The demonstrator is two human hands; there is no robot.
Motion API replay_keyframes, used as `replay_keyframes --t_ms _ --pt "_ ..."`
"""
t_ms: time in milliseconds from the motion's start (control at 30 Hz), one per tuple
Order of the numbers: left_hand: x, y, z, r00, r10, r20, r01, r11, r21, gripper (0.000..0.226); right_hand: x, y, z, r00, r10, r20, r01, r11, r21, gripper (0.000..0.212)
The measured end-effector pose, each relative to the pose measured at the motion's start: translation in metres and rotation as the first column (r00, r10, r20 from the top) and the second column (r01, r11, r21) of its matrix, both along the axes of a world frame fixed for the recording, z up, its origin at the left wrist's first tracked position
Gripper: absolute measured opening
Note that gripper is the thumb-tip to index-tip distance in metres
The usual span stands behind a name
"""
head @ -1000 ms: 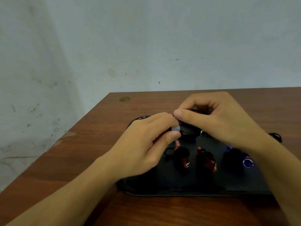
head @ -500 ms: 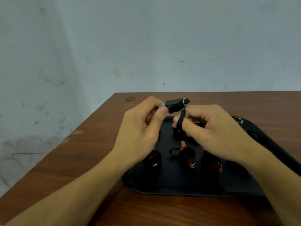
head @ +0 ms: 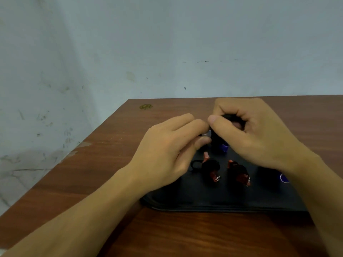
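Observation:
My left hand [head: 167, 153] and my right hand [head: 250, 134] meet over the far part of a black tray [head: 194, 199]. Together they hold a small black device with a black strap [head: 232, 118]. My right thumb and curled fingers grip the black part. My left thumb and forefinger pinch its silver end [head: 204, 134], mostly hidden. A dark piece with blue trim [head: 221, 147] sits on the tray just below my hands.
On the tray lie two black and red pieces [head: 211, 169] [head: 239, 173], one with a black loop, and a blue-ringed piece [head: 284, 178] at the right. The tray rests on a brown wooden table [head: 111, 149] against a grey wall. A round brass mark [head: 146, 106] is near the table's far corner.
Both hands have come down from above the tray with the black device. The strap, hanging over my right fingers before, is now bunched inside my right hand.

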State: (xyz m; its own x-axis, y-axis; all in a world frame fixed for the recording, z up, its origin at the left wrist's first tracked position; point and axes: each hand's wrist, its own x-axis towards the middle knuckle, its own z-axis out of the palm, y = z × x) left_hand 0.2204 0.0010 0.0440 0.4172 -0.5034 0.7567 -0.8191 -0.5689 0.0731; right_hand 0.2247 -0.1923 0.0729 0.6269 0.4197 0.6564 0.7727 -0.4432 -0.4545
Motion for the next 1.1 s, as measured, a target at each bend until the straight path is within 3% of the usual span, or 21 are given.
replay_keyframes --t_ms 100,233,367,567,800,933,1100 --pt "-0.002 -0.002 0.000 0.998 -0.064 0.004 0.065 0.997 -0.042 0.020 0.001 -0.003 0.002 0.970 0.100 -0.222 -0.071 0.988 0.134 0.031" --pt "-0.004 -0.003 -0.001 0.994 -0.105 -0.017 0.101 0.983 -0.153 0.020 0.002 -0.005 0.005 0.837 0.313 -0.448 -0.177 0.931 0.319 0.021" --pt "-0.006 -0.006 -0.001 0.984 -0.160 -0.076 0.131 0.946 -0.295 0.024 0.009 -0.004 -0.002 0.759 0.381 -0.528 -0.147 0.890 0.431 0.017" --pt "-0.007 -0.009 -0.002 0.984 -0.128 -0.124 0.069 0.915 -0.397 0.011 0.010 -0.002 -0.006 0.846 0.337 -0.413 -0.141 0.888 0.437 0.007" --pt "0.004 0.001 -0.004 0.979 0.044 -0.199 -0.131 0.885 -0.448 0.013 0.005 0.002 -0.014 0.977 0.092 -0.193 -0.062 0.986 0.153 0.016" --pt "0.009 0.005 -0.005 0.965 0.159 -0.210 -0.229 0.900 -0.371 0.014 0.000 0.001 -0.011 0.998 0.021 -0.059 -0.017 0.997 0.069 0.013" --pt "0.006 0.006 -0.003 0.973 0.207 -0.098 -0.219 0.966 -0.135 0.016 -0.004 0.000 -0.005 1.000 0.008 0.016 -0.010 0.987 0.159 0.019"
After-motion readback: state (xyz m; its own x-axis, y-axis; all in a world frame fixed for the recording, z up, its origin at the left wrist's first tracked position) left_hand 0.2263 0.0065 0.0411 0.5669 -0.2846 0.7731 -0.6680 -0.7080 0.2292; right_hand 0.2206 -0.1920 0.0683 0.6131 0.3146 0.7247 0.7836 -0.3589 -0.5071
